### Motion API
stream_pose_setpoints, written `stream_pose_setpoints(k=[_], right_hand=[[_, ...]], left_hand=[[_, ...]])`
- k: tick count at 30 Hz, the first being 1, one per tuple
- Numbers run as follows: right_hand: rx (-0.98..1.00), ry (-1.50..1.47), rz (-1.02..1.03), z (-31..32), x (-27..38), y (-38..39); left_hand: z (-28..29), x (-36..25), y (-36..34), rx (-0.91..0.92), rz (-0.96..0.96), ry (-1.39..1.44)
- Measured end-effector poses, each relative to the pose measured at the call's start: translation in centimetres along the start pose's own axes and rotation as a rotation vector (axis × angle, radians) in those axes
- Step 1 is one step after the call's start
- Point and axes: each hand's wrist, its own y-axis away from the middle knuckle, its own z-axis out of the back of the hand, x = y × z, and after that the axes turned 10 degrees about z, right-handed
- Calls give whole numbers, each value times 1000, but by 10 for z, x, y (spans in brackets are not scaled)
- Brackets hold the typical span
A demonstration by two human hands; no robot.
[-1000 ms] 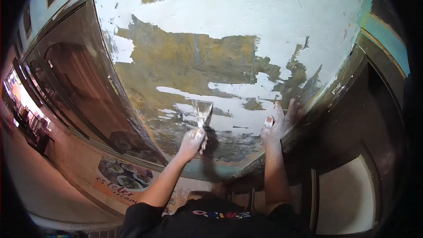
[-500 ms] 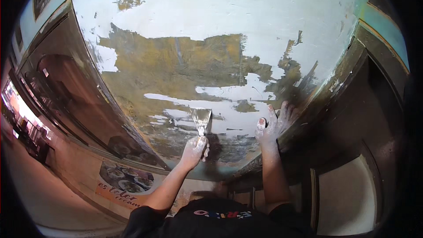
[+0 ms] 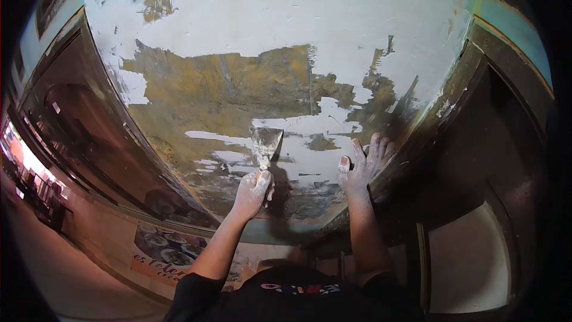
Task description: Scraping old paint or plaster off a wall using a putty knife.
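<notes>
While left hand (image 3: 253, 191) grips scraper (image 3: 266, 142), blade (image 3: 266, 137) at patchy lower wall (image 3: 268, 18), right hand (image 3: 360, 167) spread wide near wall's right edge, contact hard to judge. Wall roomy and white above, olive-brown patches (image 3: 262, 80) and white streaks (image 3: 217, 138) around blade. Dark frames (image 3: 476, 62) border both sides; food poster (image 3: 170, 249) lower left.

Shines brightest on the pale upper wall (image 3: 268, 12), fades to dimness at far right. Glares white through the far-left opening (image 3: 27, 155) — washed out. Throws a dark shadow right of the scraper (image 3: 266, 140). Bends straight edges toward black corners.
</notes>
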Motion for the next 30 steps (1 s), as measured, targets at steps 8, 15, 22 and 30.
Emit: stream_pose_setpoints(k=[8, 15, 22, 30], right_hand=[[15, 57, 15, 2, 2, -1], [20, 26, -3, 1, 9, 4], [45, 17, -15, 3, 8, 10], [70, -3, -7, -1, 6, 16]], left_hand=[[-17, 23, 5, 34, 25, 10], [-22, 71, 5, -1, 41, 3], [-22, 11, -1, 9, -13, -12], [-36, 49, 8, 16, -32, -72]])
